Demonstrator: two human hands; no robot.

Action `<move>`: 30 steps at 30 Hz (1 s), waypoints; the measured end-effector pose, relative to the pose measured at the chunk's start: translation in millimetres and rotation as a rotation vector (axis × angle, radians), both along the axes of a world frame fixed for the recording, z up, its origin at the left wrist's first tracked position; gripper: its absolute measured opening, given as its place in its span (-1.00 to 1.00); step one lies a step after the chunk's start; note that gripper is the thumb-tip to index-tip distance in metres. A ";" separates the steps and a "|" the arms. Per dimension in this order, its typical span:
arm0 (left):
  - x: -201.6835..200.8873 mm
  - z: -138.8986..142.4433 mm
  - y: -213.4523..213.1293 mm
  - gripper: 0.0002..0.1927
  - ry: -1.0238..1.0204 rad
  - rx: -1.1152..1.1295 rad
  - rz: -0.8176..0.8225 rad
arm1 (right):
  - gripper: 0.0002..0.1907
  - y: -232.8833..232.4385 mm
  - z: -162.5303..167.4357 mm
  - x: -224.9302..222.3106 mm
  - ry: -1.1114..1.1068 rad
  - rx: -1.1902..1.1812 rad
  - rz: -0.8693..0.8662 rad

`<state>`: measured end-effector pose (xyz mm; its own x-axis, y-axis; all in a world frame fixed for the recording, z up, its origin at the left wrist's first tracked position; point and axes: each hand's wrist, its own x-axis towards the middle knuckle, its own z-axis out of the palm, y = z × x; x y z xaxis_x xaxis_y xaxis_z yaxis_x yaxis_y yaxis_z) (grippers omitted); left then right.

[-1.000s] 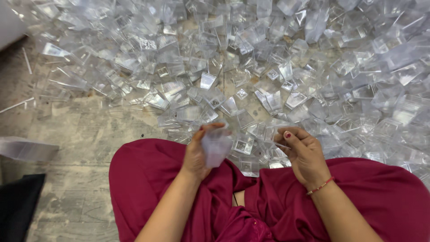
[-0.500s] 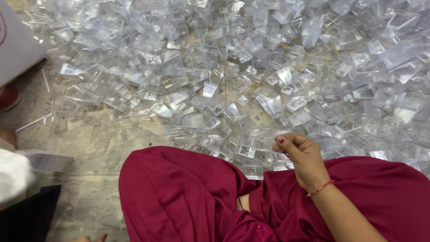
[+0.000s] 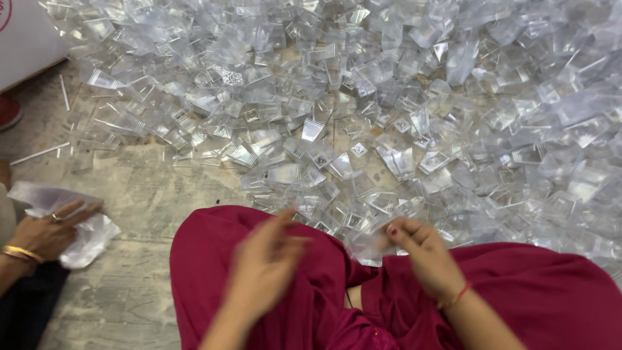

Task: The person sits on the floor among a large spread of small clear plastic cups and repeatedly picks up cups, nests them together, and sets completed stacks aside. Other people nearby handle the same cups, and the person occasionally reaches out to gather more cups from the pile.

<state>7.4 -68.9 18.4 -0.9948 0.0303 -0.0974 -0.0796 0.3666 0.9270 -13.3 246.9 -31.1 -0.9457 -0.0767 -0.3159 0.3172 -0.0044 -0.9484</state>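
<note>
On the stone floor (image 3: 149, 194), a heap of clear plastic pieces (image 3: 402, 116) spreads from 10 to 3 o'clock; bare floor lies at 8 o'clock. Your right hand (image 3: 424, 256) pinches one clear piece (image 3: 369, 246) at 6 o'clock. Your left hand (image 3: 265, 262) is blurred, fingers loosely open, holding nothing. A co-worker's hand (image 3: 48, 230) presses a bag (image 3: 91, 236) at 9 o'clock.

The scene is evenly and brightly lit by soft, diffuse light; hardly any shadows are cast. Small glints of glare are scattered across the heap of clear plastic pieces (image 3: 389, 97). The left hand (image 3: 262, 266) below that heap is smeared by motion blur, and the right hand (image 3: 421, 253) is slightly softened.
</note>
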 end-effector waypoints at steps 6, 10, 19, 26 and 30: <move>-27.8 -40.7 89.2 -0.63 -0.216 0.574 -0.743 | -0.60 -26.1 12.5 50.2 -0.026 -0.063 0.191; -41.3 -73.9 80.1 -0.55 -0.519 0.887 -0.219 | -0.69 -20.7 25.9 6.6 0.143 0.335 0.009; -81.1 -96.1 91.9 -0.60 -0.243 1.080 0.276 | -0.64 -95.7 17.6 -153.5 0.848 0.984 0.360; -89.3 -96.4 104.9 -0.54 -0.125 0.984 0.321 | -0.68 -99.1 -15.2 -196.9 0.213 1.204 0.469; -86.4 -93.8 105.4 -0.54 -0.283 0.867 0.105 | -0.65 -52.3 -5.7 -191.6 0.134 0.893 0.247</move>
